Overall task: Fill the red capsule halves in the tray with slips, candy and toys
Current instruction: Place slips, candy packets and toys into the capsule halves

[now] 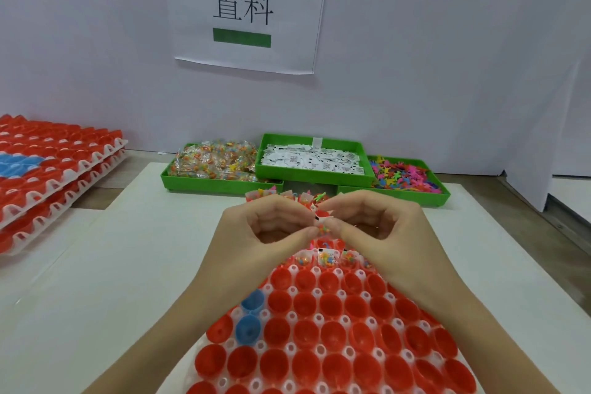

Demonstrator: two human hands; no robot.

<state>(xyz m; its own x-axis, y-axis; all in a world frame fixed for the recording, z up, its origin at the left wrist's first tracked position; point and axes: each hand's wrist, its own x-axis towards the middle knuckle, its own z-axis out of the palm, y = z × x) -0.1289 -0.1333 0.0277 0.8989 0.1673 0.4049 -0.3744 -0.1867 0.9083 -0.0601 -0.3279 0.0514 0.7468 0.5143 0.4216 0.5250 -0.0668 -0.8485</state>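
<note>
A white tray point(316, 318) in front of me holds many red capsule halves point(332, 333) and two blue halves point(251, 313). The far rows point(326, 257) hold slips, candy and small toys; the near rows look empty. My left hand point(268, 233) and my right hand point(377, 230) meet above the tray's far part. Together their fingertips pinch a white paper slip point(324, 218) and a small clear candy packet point(323, 229). Which hand holds which piece is hard to tell.
Three green bins stand at the back: candy packets point(217, 163), white slips point(313, 158) and coloured plastic toys point(406, 174). A stack of trays with red halves point(54, 169) lies at the left. A paper sign point(246, 9) hangs on the wall.
</note>
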